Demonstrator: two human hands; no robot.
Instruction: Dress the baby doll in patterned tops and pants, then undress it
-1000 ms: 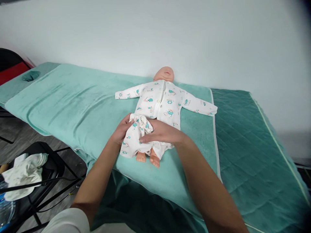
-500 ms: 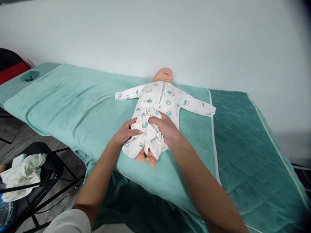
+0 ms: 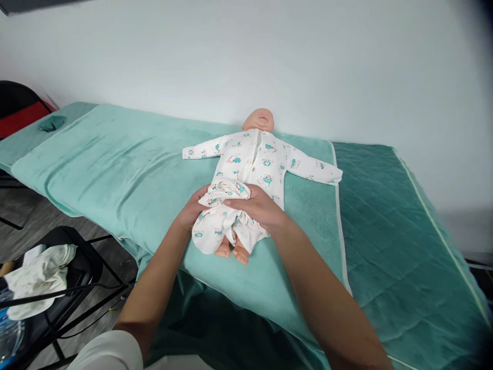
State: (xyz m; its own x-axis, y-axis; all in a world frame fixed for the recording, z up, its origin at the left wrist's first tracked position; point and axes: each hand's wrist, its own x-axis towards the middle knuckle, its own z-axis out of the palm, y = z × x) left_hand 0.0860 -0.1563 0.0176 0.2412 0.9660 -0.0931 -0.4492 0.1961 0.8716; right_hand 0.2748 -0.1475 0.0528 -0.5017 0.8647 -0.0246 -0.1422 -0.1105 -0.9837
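Nearest in, both forearms are reaching over the front edge of the massage bed (image 3: 385, 246). The left hand (image 3: 190, 213) is gripping the bunched waistband of the patterned baby trousers (image 3: 219, 221), its fingers mostly hidden behind the cloth. The right hand (image 3: 258, 208) is pressing across the same bunch, fingers (image 3: 234, 202) curled narrow and pinching fabric. Just below the fingers, two bare doll feet (image 3: 233, 251) are poking out. Beyond the fingers, the baby doll (image 3: 256, 156) is lying on its back on the light green towel (image 3: 115, 164), sleeves spread wide. Well left and nearer, a black chair (image 3: 77, 262) is carrying a crumpled white cloth (image 3: 38, 275).
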